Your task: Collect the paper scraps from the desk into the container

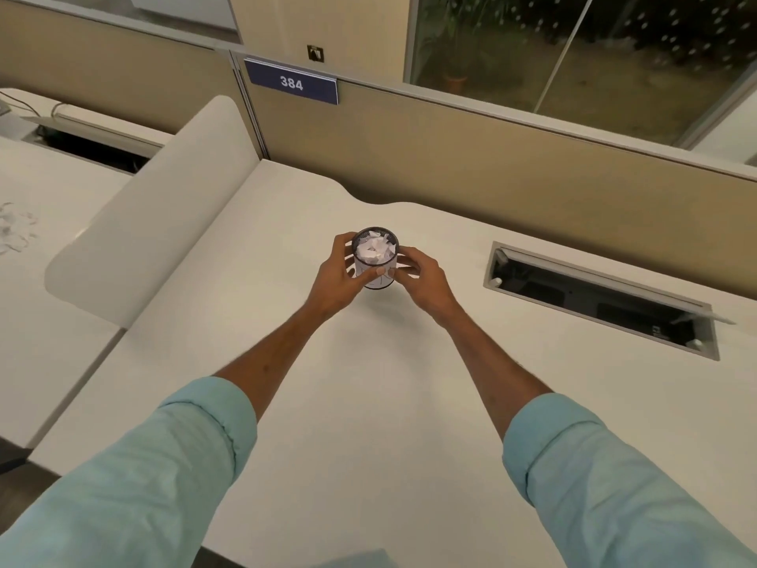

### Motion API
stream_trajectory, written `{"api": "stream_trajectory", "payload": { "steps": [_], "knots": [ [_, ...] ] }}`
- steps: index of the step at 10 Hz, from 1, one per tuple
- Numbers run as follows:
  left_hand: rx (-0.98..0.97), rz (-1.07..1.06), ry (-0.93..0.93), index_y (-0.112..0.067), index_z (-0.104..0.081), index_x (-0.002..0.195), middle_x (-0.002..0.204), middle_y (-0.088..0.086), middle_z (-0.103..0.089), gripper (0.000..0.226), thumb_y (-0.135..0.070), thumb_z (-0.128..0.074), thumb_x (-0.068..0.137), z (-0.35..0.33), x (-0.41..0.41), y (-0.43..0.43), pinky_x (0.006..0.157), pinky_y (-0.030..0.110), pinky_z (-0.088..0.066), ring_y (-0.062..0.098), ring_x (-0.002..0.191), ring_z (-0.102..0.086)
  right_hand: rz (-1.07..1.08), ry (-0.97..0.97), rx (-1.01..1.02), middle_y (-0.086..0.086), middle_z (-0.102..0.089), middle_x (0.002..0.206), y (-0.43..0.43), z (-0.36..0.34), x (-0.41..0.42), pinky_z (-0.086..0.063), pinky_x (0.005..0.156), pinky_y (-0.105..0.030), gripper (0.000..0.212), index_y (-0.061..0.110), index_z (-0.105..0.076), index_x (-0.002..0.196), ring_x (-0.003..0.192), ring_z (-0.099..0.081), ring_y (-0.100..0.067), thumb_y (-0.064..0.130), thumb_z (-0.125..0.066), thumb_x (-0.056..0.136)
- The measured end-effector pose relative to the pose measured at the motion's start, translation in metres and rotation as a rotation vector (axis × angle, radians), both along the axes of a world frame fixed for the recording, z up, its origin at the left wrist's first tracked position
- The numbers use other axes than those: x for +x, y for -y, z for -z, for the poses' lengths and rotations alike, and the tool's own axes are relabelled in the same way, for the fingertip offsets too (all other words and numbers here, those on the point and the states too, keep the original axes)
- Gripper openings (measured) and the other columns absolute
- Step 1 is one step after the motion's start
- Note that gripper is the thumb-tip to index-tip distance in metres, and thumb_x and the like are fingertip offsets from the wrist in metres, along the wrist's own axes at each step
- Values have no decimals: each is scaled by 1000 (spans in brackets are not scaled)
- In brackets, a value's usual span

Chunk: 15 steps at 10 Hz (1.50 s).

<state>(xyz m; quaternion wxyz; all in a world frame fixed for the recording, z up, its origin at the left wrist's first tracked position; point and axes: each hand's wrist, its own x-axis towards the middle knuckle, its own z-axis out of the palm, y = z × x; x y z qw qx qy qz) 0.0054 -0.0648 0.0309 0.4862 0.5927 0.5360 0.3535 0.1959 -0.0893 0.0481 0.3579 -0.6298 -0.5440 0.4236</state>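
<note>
A small black mesh container (379,280) stands upright on the white desk (368,403), near its middle. White paper scraps (373,251) fill it to the rim. My left hand (340,276) wraps around its left side, thumb across the front. On the right side, my right hand (422,276) touches the container with its fingertips. I see no loose scraps on this desk.
An open cable tray slot (598,297) is cut into the desk at the right. A beige partition (512,170) with a "384" sign (291,82) runs along the back. A white divider panel (164,207) stands at the left; some scraps (16,233) lie on the neighbouring desk.
</note>
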Motion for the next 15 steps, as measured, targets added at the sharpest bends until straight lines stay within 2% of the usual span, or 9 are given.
{"api": "stream_trajectory", "payload": {
  "steps": [1,2,4,5,6,9,11,13,15],
  "knots": [
    [-11,6,18,-25,-40,153,150,-4,-61,82,-35,-89,89,3,7,-31,89,4,-57,16,133,-64,17,10,-11,-9,-70,138,-28,4,6,-56,111,-44,45,7,-61,142,127,-68,-25,10,-72,98],
    [-23,0,29,-25,-40,151,141,-10,-61,82,-35,-90,87,10,13,-57,81,-1,-54,15,129,-65,34,3,-5,-9,-70,138,-52,10,11,-56,111,-44,45,6,-61,142,127,-68,-25,9,-71,99],
    [-24,13,7,-24,-40,151,152,-2,-61,81,-34,-90,88,25,29,-89,96,12,-55,17,134,-63,73,17,-47,-11,-67,142,-84,26,22,-54,113,-45,47,5,-59,145,130,-65,-27,9,-70,100],
    [-35,15,8,-23,-40,152,149,-5,-61,81,-33,-90,88,32,37,-101,97,12,-54,15,133,-62,84,23,-56,-12,-68,141,-95,32,26,-54,113,-46,46,5,-60,145,130,-66,-27,8,-70,100],
    [-30,8,-1,-23,-41,151,141,-14,-60,81,-32,-90,88,40,43,-110,88,-1,-51,10,129,-61,84,44,-73,-10,-68,142,-105,41,30,-54,114,-46,46,7,-60,146,130,-66,-27,8,-69,100],
    [-14,6,-34,-22,-40,153,141,-16,-55,80,-30,-88,89,55,48,-123,84,-5,-49,11,131,-57,110,62,-121,-10,-68,143,-120,51,29,-54,113,-47,47,9,-60,147,128,-67,-29,9,-69,100],
    [-40,16,-66,-22,-38,155,155,-3,-56,79,-29,-86,92,55,48,-123,90,3,-48,10,133,-54,117,67,-154,-11,-67,144,-119,52,25,-54,113,-47,49,8,-58,148,129,-66,-30,8,-68,101],
    [-60,20,-55,-18,-37,156,159,4,-55,79,-26,-85,93,55,51,-119,108,30,-53,24,142,-56,118,78,-171,-11,-65,147,-118,48,26,-54,114,-48,51,8,-56,150,132,-65,-29,5,-67,101],
    [-119,45,-39,-15,-22,165,172,6,-36,95,-23,-84,93,56,49,-115,127,50,-44,30,157,-41,148,79,-178,-12,-60,151,-112,48,23,-53,115,-46,54,10,-51,154,134,-63,-31,7,-65,102]
  ]
}}
